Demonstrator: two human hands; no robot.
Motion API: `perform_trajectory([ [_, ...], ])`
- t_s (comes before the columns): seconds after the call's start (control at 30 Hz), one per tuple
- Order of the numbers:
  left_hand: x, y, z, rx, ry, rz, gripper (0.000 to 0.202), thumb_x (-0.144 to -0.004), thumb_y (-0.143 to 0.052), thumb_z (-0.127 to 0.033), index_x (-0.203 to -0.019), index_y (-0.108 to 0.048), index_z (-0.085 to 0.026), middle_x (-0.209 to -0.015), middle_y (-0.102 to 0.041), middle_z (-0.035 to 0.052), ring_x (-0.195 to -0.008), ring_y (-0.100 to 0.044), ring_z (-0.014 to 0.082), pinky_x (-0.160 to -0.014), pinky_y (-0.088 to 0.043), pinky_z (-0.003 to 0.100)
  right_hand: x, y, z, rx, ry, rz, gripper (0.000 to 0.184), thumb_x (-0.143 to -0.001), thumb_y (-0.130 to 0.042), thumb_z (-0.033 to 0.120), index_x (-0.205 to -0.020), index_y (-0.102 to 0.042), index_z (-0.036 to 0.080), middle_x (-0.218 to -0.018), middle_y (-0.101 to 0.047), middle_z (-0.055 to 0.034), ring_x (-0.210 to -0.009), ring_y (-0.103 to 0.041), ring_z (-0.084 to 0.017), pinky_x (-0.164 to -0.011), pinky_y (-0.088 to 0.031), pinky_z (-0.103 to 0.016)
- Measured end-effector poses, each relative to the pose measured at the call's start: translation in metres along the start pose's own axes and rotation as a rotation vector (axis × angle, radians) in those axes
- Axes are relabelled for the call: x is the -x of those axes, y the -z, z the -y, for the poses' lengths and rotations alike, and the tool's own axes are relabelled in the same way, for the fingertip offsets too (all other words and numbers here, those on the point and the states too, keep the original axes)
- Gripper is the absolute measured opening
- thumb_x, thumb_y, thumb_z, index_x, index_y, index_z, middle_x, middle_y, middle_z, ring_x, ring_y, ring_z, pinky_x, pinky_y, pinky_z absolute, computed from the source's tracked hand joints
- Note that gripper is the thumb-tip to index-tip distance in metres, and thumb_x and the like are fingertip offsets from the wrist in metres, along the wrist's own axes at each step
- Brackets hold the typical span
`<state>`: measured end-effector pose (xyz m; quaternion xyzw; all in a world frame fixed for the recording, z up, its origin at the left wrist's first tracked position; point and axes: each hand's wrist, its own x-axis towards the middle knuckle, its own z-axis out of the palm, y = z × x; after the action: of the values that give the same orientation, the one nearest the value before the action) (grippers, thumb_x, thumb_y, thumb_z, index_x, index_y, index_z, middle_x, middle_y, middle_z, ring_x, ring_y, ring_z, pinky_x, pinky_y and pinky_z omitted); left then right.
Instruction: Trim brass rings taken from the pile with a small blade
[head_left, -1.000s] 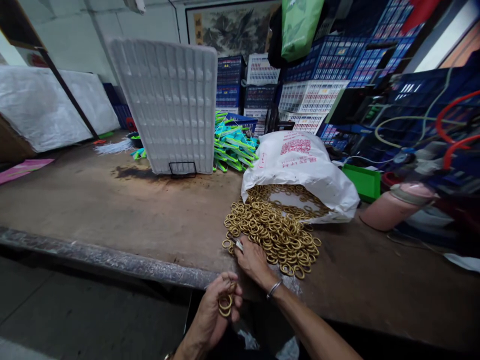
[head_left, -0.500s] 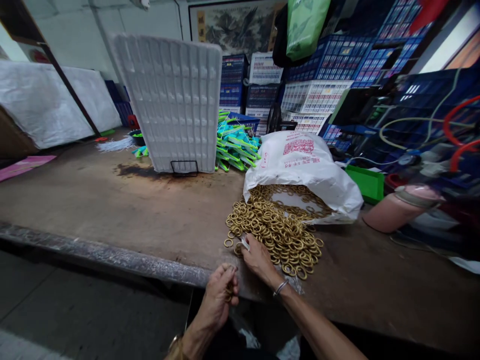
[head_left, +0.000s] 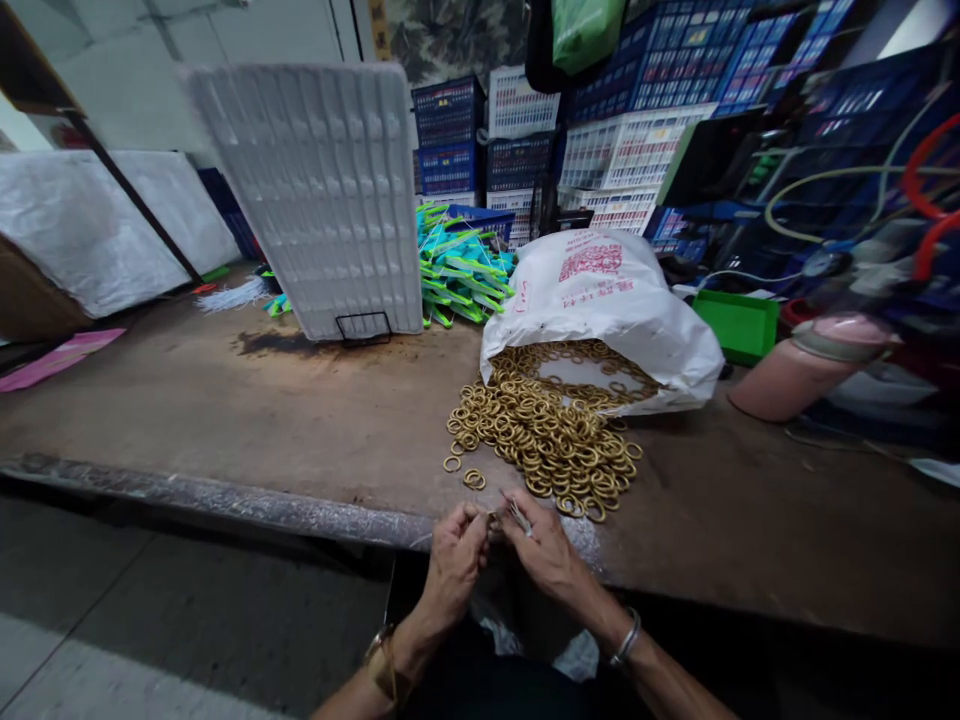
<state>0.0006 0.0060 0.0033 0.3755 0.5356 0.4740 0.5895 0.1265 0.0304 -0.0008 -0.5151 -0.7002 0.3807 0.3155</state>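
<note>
Small, shiny and fiddly

So, on the left of the brown worktop (head_left: 337, 405) there's a tall, ribbed, whitish plastic tray (head_left: 322, 200) standing on edge. Right of that, at the near edge, the person's left hand (head_left: 453, 560) is closed, thumb and fingers pinched, apparently on at least one dull-gold ring, mostly hidden. A few stray gold-coloured rings (head_left: 474, 486) lie just beyond the fingers. The right hand (head_left: 546, 548) is curled around a thin, pale strip-like piece (head_left: 519, 516), its fingertips right up against the left's.

Behind it sits the main heap of gold-coloured rings (head_left: 551, 435), spilling from a white sack with red print (head_left: 592, 300).

Handling-wise, they look stiff, smooth and hard to break; probably light singly, heavy by the sackful. Likely a bit slippery, so a thumb-and-finger pinch across the rim seems best.
</note>
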Motion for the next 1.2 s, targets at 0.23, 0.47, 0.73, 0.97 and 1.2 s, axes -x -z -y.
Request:
perform_trajectory([
  [0.23, 0.008, -0.013, 0.001, -0.085, -0.037, 0.065, 0.03, -0.071, -0.056, -0.045, -0.064, -0.05, -0.016, -0.051, -0.043, -0.0055, -0.043, -0.035, 0.0057, -0.043, -0.028, 0.017, 0.007, 0.008, -0.009, -0.29, -0.178, 0.035, 0.024, -0.078, -0.041, 0.038, -0.066, -0.046, 0.018, -0.055, -0.042, 0.0057, -0.052, -0.039, -0.009, -0.05, -0.032, -0.02],
  [0.47, 0.009, -0.017, 0.006, -0.029, 0.128, 0.19, 0.037, -0.072, -0.05, -0.053, -0.068, -0.045, -0.017, -0.053, -0.043, -0.006, -0.038, -0.032, 0.0034, -0.038, -0.021, 0.016, 0.013, 0.016, -0.007, -0.212, -0.122, -0.021, 0.018, -0.076, -0.044, 0.031, -0.066, -0.048, 0.017, -0.057, -0.045, 0.0052, -0.057, -0.042, -0.009, -0.054, -0.034, -0.019],
  [0.73, 0.009, -0.019, 0.004, 0.031, 0.135, 0.187, 0.035, -0.071, -0.052, -0.051, -0.067, -0.042, -0.018, -0.053, -0.043, -0.0068, -0.039, -0.03, 0.003, -0.04, -0.021, 0.016, 0.021, 0.018, -0.017, -0.008, -0.102, -0.082, 0.018, -0.079, -0.035, 0.024, -0.072, -0.05, 0.019, -0.06, -0.051, 0.0026, -0.056, -0.046, -0.011, -0.055, -0.034, -0.021],
  [0.97, 0.009, -0.02, -0.004, -0.028, 0.134, 0.135, 0.037, -0.067, -0.055, -0.052, -0.071, -0.044, -0.017, -0.053, -0.044, -0.0068, -0.038, -0.031, 0.0032, -0.038, -0.019, 0.017, 0.033, 0.012, -0.019, 0.361, 0.006, 0.062, 0.023, -0.064, -0.036, 0.007, -0.079, -0.047, 0.02, -0.07, -0.057, 0.0001, -0.061, -0.05, -0.012, -0.056, -0.029, -0.022],
  [1.2, 0.01, -0.012, -0.001, -0.055, 0.03, 0.131, 0.034, -0.072, -0.053, -0.048, -0.063, -0.045, -0.016, -0.05, -0.043, -0.0057, -0.041, -0.032, 0.0039, -0.042, -0.025, 0.017, 0.028, 0.007, -0.021, 0.519, 0.035, 0.082, 0.026, -0.065, -0.037, 0.007, -0.087, -0.047, 0.019, -0.064, -0.056, -0.0003, -0.057, -0.049, -0.013, -0.052, -0.023, -0.024],
])
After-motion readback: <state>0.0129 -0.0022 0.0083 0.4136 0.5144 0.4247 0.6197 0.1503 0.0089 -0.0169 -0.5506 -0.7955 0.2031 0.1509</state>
